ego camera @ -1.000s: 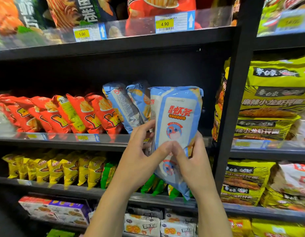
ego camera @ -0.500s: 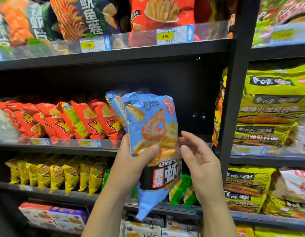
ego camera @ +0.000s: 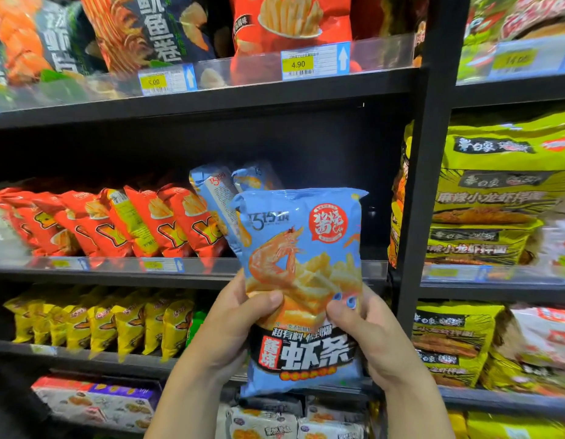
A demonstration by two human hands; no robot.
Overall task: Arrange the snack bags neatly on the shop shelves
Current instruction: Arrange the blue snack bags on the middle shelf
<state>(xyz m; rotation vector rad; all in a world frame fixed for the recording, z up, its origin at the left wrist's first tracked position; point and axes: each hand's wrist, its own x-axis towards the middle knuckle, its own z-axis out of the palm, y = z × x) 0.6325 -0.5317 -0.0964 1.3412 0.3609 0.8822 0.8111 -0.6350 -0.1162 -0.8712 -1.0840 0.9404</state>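
Head view: a person holds one blue snack bag (ego camera: 301, 280) upright in both hands, its printed front (a prawn over pale sticks, with bold characters on a black band low down) turned to the camera. The left hand (ego camera: 230, 331) grips the bag's left edge at about mid-height, with the thumb pressed flat on the front and the fingers curled out of sight behind. The right hand (ego camera: 370, 337) grips the right edge at the same height. Two blue-painted fingertips (ego camera: 351, 301) pinch the front, and the rest of the hand is wrapped round the side.

The bag hangs in the air in front of the middle shelf (ego camera: 211, 275), near that shelf's right end and just left of the black upright post (ego camera: 424, 185). Its top corner overlaps two more blue bags (ego camera: 217, 198), which stand on the shelf and lean to the left. Whether it touches them cannot be told. Left of those, a row of red bags (ego camera: 132, 223) runs toward the shelf's left end, all tilted the same way.

On the shelf below, yellow bags (ego camera: 116, 318) stand in a row along the front edge. The top shelf (ego camera: 243, 93) carries a red bag showing fries (ego camera: 290, 23) behind a clear rail with a yellow price tag (ego camera: 298, 64) reading 4.90. Right of the post, stacked yellow-green packs (ego camera: 496, 201) fill the neighbouring bay.
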